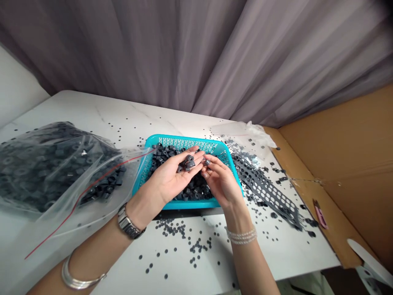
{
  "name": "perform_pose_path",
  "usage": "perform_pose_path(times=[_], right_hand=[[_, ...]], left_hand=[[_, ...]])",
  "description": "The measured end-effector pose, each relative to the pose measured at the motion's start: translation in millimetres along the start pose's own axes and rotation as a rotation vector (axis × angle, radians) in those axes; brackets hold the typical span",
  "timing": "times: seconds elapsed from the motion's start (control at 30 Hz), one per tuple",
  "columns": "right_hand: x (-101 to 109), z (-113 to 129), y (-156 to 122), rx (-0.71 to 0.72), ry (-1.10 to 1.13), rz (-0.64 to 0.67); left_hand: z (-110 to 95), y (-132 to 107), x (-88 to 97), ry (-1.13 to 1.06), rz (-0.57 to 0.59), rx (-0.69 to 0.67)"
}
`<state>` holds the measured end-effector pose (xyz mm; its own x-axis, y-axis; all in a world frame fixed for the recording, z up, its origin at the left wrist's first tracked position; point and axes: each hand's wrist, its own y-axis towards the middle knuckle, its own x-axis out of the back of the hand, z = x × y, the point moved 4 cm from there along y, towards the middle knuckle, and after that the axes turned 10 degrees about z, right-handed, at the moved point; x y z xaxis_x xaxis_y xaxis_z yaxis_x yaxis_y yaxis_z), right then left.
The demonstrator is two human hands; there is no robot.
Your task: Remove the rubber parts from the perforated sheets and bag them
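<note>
My left hand (172, 174) is palm up over the basket, its fingers cupped around several small dark grey ring-shaped pieces (190, 161) with holes through them. Beside its fingertips, my right hand (221, 180) pinches one small dark grey piece (206, 162) between thumb and fingers. Under both hands sits a turquoise plastic basket (184, 204) with perforated walls. Many more dark ring-shaped pieces (196, 191) lie in it, partly hidden by the hands.
At left, a large clear zip bag (61, 164) with a red seal line bulges with similar pieces. Tiny dark discs (170, 226) are scattered on the white table (116, 266). A perforated dark sheet (273, 196), pink-handled cutter (320, 215) and cardboard (344, 164) are at right.
</note>
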<state>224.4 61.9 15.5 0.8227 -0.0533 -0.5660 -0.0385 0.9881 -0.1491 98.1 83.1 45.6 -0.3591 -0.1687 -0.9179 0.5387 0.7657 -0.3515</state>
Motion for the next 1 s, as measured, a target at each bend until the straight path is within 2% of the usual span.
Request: perform_pose_path(times=[0.2, 0.33, 0.4, 0.57, 0.7, 0.77, 0.9, 1.0], right_hand=[[6, 1, 1, -0.033, 0.088, -0.016], [0, 7, -3, 0.047, 0.080, -0.025], [-7, 9, -6, 0.078, -0.023, -0.009], [-26, 9, -14, 0.129, -0.507, -0.001], [-30, 6, -14, 0.198, -0.667, -0.014], [-28, 1, -12, 0.167, -0.609, -0.009], [-22, -4, -9, 0.066, -0.294, 0.055], [-19, -3, -7, 0.031, -0.142, 0.090]], left_hand=[[-2, 3, 4.7, 0.038, -0.007, -0.019], [-1, 3, 6.1, 0.067, 0.001, -0.015], [0, 3, 5.4, 0.072, 0.017, -0.005], [5, 9, 8.3, 0.168, 0.079, -0.017], [7, 14, 13.8, 0.179, 0.073, -0.052], [7, 11, 13.4, 0.178, 0.046, -0.062], [5, -5, 4.3, 0.187, 0.007, -0.047], [4, -10, -1.7, 0.190, -0.013, -0.036]])
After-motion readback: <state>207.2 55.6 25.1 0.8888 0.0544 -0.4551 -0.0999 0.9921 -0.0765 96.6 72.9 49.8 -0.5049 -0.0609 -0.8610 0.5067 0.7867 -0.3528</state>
